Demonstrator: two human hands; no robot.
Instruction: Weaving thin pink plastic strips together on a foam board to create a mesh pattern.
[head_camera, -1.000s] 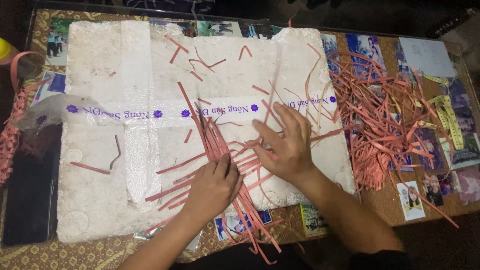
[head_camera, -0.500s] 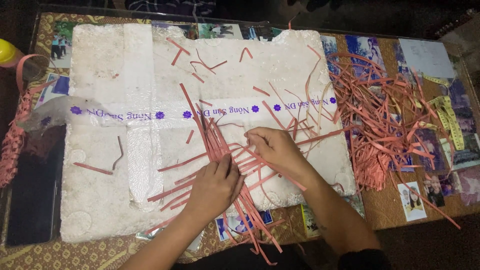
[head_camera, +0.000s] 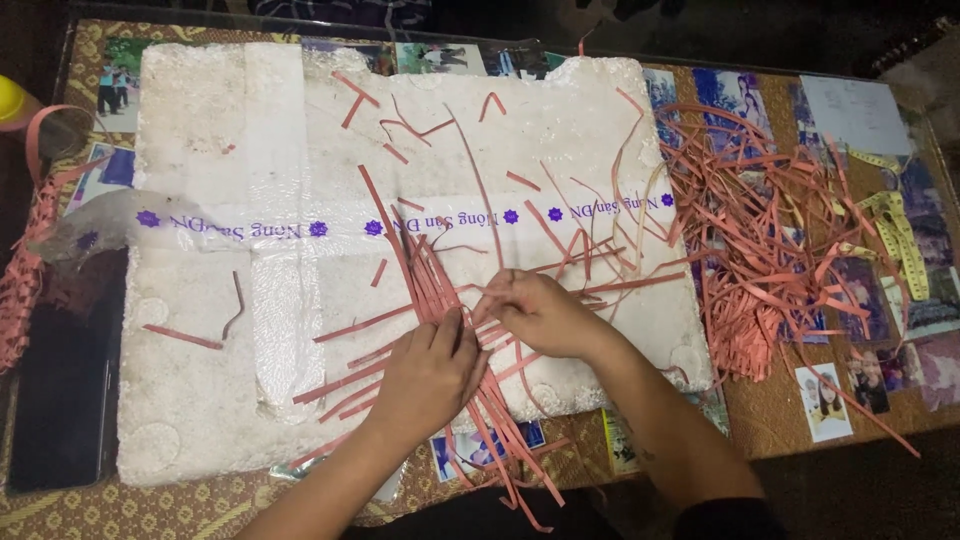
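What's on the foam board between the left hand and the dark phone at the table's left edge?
Head view: one loose pink strip and a short dark curved strip on bare white foam board, left of the left hand.

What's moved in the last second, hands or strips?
The right hand drew back from its spread reach toward the left hand, its fingers now closed on a pink strip. The left hand kept pressing the crossed strips on the foam board. The loose pile lies unchanged.

A single head-worn view looks steeply down from close above the white foam slab (head_camera: 250, 330); no second view.
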